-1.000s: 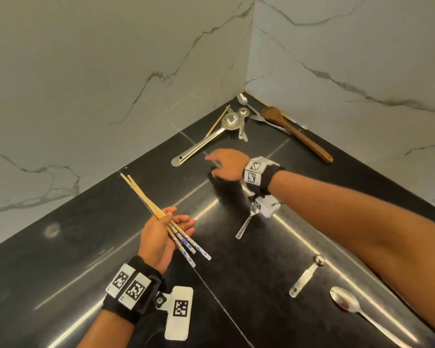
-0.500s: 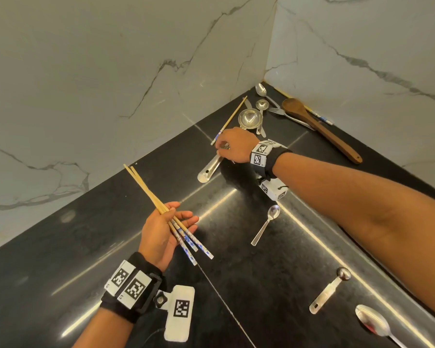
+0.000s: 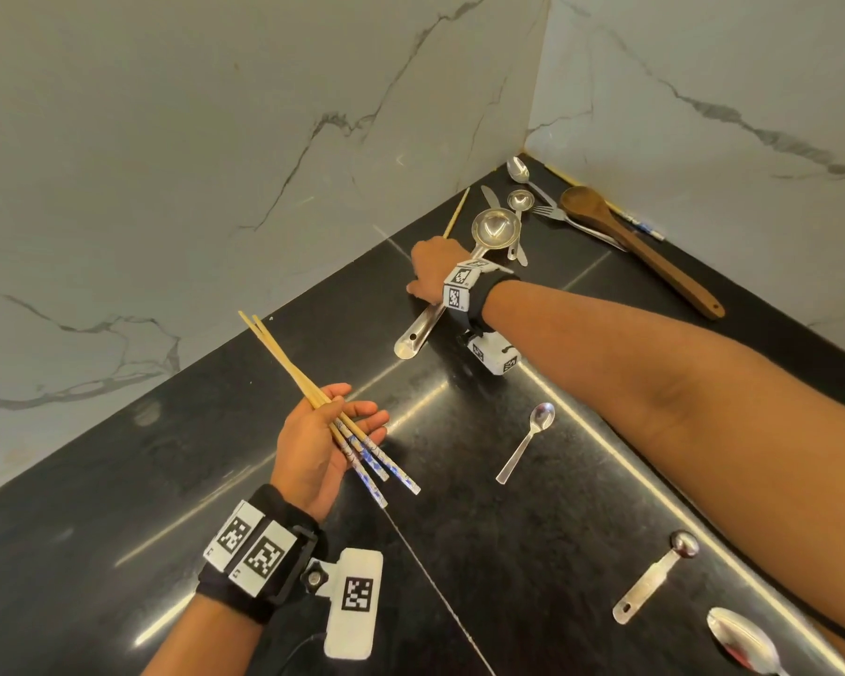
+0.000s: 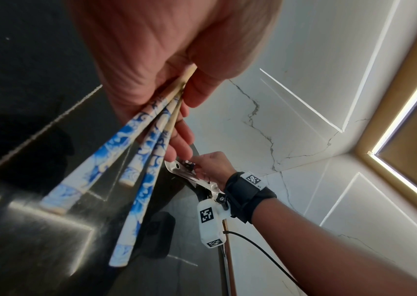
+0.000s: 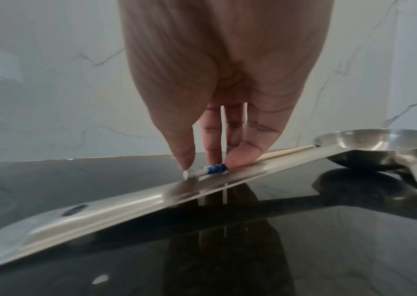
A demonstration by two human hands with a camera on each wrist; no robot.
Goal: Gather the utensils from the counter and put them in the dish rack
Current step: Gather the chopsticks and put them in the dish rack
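My left hand [image 3: 323, 431] hovers over the black counter [image 3: 118, 529] and grips three wooden chopsticks [image 3: 313, 397] with blue-and-white ends [image 4: 149, 144]. My right hand [image 3: 428, 275] reaches to the far corner. Its thumb and fingertips [image 5: 209, 166] pinch the blue-and-white end of a single chopstick [image 5: 278, 154]. That chopstick [image 3: 457, 212] lies on the counter along the handle of a steel ladle [image 3: 496, 226]. The ladle's long handle [image 5: 126, 204] runs across the right wrist view. No dish rack is in view.
A teaspoon [image 3: 528, 444], a measuring spoon [image 3: 654, 578] and a large spoon [image 3: 737, 641] lie nearer on the counter. In the corner are a wooden spoon [image 3: 640, 251], a fork [image 3: 557, 214], a small scoop [image 3: 519, 202] and another spoon [image 3: 518, 169]. Marble walls [image 3: 215, 163] close both far sides.
My right hand has moved forward over the ladle handle and come down on the lone chopstick's end. The left hand holds its three chopsticks as before.
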